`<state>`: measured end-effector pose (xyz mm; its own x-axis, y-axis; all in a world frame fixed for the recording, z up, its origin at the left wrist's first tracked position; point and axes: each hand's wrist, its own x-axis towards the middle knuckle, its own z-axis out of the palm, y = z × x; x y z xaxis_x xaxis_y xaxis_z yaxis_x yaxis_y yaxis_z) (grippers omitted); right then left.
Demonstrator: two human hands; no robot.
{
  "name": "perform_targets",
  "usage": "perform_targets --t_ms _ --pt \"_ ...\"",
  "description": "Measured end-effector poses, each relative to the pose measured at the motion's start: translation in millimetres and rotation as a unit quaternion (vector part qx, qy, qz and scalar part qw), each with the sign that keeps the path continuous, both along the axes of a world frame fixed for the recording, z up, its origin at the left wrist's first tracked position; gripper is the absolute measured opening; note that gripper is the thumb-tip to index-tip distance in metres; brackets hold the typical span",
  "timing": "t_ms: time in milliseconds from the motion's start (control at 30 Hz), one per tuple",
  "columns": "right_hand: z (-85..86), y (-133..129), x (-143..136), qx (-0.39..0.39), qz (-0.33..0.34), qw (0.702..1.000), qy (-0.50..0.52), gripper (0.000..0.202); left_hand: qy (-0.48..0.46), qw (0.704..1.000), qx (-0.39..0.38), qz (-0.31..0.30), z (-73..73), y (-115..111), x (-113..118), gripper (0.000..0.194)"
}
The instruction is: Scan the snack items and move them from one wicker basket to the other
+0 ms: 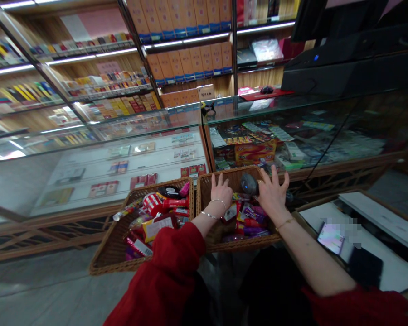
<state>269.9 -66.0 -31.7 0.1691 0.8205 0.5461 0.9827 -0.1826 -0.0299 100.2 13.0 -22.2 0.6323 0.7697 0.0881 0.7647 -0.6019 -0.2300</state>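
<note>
Glass counter ahead, my left hand and right hand hold their fingers spread over 1 wicker basket, its grey rounded object between them, nearer the right, bright packets below.

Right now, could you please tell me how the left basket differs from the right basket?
The left basket slants toward the lower left in this view, while the right basket looks squarer.
The left hand and right hand are at the right basket, neither at the left basket.
The left basket holds a striped tub; the right basket has a grey object.
Both are brown, woven and hold colourful packets.
</note>
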Motion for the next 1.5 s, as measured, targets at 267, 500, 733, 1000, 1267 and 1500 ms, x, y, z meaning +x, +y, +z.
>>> perform_targets --t_ms 267,500,733,1000,1267,1500 --pt "-10.6 4 4 0.065 0.021 0.997 0.037 0.034 -0.097 0.993 0.056 0.036 44.6 -2 -46 0.023" --pt "-9.6 11 2 0.081 0.034 0.995 0.049 0.032 -0.147 0.981 0.102 0.081 37.1 -3 -85 0.023" --pt "0.5 13 -1 0.063 0.074 0.995 0.031 0.03 -0.196 0.963 0.116 0.142 22.2 4 -98 0.025" --pt "3.1 17 -18 0.066 0.102 0.992 0.03 0.032 -0.211 0.958 0.106 0.161 17.9 7 -104 0.027" --pt "-6.8 14 -19 0.07 0.131 0.989 0.015 0.031 -0.226 0.953 0.1 0.175 15.7 9 -106 0.026" --pt "-12.3 15 -13 0.064 0.145 0.987 0.008 0.03 -0.232 0.951 0.104 0.174 14.3 10 -106 0.026"
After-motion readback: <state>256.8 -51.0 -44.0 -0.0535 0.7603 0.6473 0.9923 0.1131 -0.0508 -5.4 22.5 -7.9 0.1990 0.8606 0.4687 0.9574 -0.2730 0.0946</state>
